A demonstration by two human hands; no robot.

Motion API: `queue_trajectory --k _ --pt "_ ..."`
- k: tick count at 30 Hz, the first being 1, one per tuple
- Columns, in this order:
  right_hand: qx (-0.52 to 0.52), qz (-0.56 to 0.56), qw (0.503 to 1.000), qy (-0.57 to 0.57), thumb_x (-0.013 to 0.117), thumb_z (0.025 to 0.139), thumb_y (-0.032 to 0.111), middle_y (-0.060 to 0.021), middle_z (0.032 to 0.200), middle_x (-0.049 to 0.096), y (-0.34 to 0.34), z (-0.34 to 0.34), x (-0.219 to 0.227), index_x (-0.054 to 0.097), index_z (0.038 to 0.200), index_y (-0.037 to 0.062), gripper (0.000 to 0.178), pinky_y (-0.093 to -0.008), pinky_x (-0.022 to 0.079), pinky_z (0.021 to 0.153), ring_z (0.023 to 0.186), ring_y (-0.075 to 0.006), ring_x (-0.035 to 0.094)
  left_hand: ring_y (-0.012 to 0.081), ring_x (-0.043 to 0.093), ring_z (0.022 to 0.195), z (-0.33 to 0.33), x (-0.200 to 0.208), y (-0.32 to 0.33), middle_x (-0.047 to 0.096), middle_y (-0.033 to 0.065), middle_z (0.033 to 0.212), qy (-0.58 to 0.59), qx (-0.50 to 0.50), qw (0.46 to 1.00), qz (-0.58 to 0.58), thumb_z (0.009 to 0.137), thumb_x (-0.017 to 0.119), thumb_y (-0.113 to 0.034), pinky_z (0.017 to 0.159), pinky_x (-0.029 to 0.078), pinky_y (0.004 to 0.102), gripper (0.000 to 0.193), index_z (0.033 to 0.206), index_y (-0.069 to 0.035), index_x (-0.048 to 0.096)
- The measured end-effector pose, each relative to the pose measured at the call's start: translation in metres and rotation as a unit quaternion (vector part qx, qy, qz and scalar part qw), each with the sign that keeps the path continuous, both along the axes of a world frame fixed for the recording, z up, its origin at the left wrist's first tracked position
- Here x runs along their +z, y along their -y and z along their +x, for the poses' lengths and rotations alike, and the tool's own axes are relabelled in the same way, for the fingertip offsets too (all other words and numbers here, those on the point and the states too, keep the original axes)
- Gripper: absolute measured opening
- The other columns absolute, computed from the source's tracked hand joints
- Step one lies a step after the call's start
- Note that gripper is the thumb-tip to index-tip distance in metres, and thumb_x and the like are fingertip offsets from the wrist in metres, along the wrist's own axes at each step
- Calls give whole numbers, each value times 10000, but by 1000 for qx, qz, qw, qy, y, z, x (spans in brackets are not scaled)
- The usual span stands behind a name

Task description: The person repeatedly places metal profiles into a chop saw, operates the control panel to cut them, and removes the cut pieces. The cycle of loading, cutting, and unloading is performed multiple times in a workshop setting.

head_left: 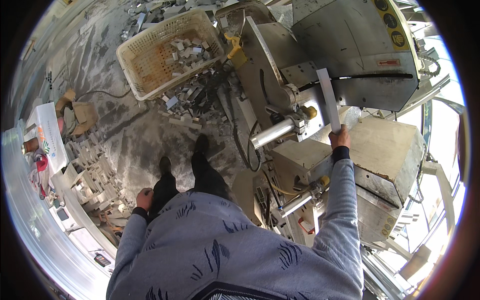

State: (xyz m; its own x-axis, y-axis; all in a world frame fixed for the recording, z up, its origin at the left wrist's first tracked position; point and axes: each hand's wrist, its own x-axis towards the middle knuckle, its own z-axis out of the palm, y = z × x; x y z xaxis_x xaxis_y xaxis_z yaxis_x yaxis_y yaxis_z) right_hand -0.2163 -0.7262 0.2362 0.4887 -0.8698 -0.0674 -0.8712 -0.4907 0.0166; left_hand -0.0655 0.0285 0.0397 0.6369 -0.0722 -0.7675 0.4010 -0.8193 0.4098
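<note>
The right hand (340, 138), at about 2 o'clock from the person's body, has its grip closed around the lower end of one long pale metal strip (327, 97). The strip stands nearly upright and leans against the guard of the cutting machine (350, 55), its upper end near the dark slot in the housing. The left hand (144, 198), at about 9 o'clock, hangs beside the hip with fingers curled and nothing visible in them; its grip appears loosely closed and empty.

Progress, as judged: one strip is in hand at the machine and does not appear cut yet. A good deal of cutting looks done already: one cream plastic basket (150, 60) at 11 o'clock holds a shallow layer of short offcuts, too many and too small to count, and more lie spilled on the concrete floor (135, 135) beside it. A further stack of short profile pieces (92, 175) sits at 9 o'clock, also uncountable.

Counted: one strip, one basket, one machine, two shoes, two pale cylinders (272, 132) on the machine frame.
</note>
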Motion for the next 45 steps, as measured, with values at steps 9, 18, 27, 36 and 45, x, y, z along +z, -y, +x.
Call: queue_trajectory --k 9,18,27,36,45 --pt "26 0 999 28 616 693 134 -256 884 621 5 10 -6 524 958 15 305 -454 482 747 864 -422 596 211 649 814 6 -3 29 674 130 898 -35 18 998 -44 797 631 -200 753 507 313 259 994 -33 652" --pt "10 3 1000 -4 628 669 149 -244 842 629 6 18 -7 537 874 26 256 -468 485 736 837 -416 602 229 647 853 10 -6 35 673 131 918 14 -58 998 -22 794 630 -235 786 501 325 286 1001 -39 654" --pt "12 -3 1000 0 631 663 160 -234 844 633 3 21 -5 530 872 43 260 -474 483 742 843 -415 602 206 650 801 13 -2 46 673 123 890 -15 -44 998 -51 801 625 -211 744 507 311 271 1007 -36 649" --pt "4 -3 1000 30 681 627 153 -199 1047 603 -6 23 2 470 1195 93 609 -430 462 853 994 -366 568 180 629 733 25 -10 28 649 105 902 -19 -17 996 -84 823 595 -167 641 521 293 229 975 -1 634" --pt "41 -134 983 121 660 655 108 -181 1085 534 -142 -40 65 459 1240 53 622 -428 401 907 1027 -358 486 217 663 723 91 -32 -10 663 142 900 -26 -54 996 -61 804 612 -194 671 527 322 269 999 -12 645"
